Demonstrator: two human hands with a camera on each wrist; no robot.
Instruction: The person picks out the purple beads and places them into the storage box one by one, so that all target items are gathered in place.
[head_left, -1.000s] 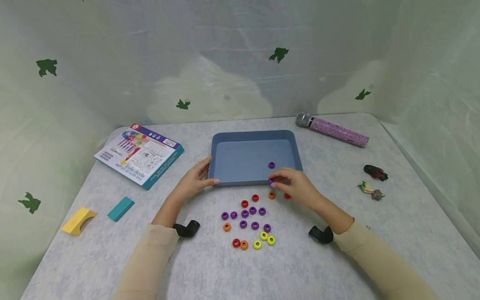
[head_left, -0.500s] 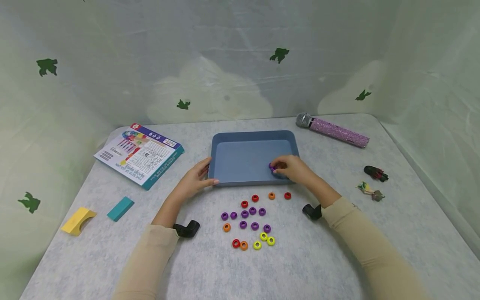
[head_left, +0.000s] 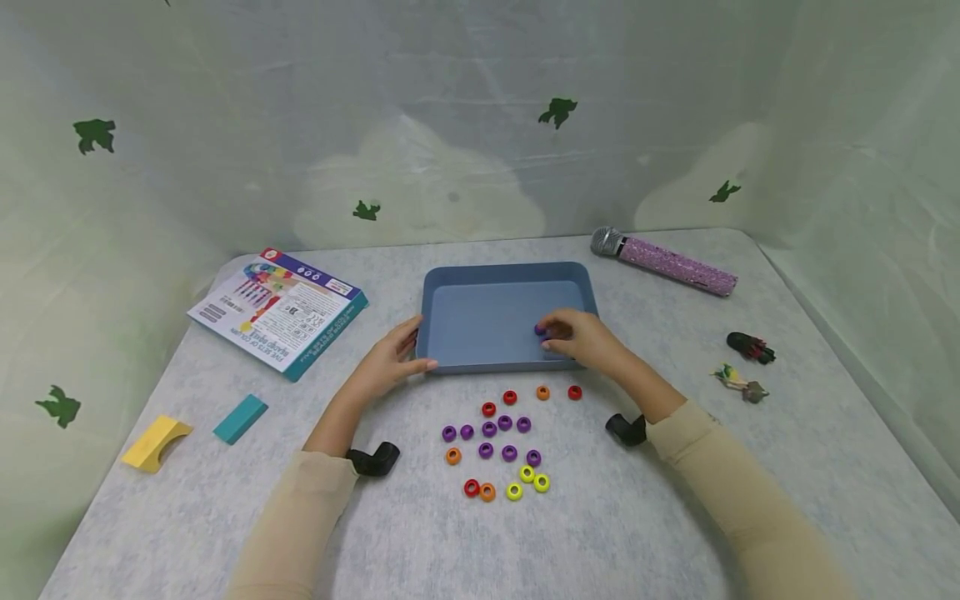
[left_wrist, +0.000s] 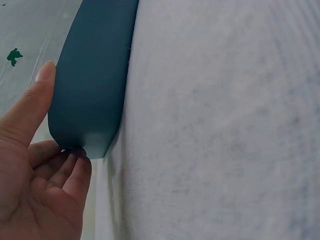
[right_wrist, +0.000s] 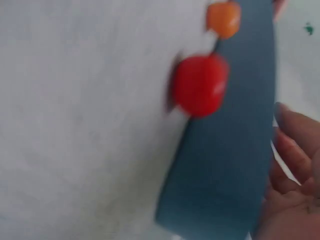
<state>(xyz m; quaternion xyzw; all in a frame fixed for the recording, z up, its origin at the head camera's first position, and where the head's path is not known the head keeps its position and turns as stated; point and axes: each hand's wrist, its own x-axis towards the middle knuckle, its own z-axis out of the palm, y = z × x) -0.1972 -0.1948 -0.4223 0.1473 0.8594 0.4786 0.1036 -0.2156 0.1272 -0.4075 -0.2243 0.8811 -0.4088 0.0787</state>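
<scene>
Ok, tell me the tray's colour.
The tray is a muted greyish blue; the head view shows it best.

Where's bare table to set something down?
Free: table between the sleeves, nearer than the yellow beads; also right of tray, bordered by the microphone and black-red item. Crowded: between yellow beads and tray, with purple beads and others scattered.

Three cameras meet at the tray (head_left: 480,321) — one wide, two close.
The head view looks forward and down across the table (head_left: 405,542); the left wrist view, turned sideways, sits close by the tray's near left corner; the right wrist view, tilted and close, faces its near wall — sharing a red bead (right_wrist: 202,86) and orange bead (right_wrist: 224,20) with the head view.
</scene>
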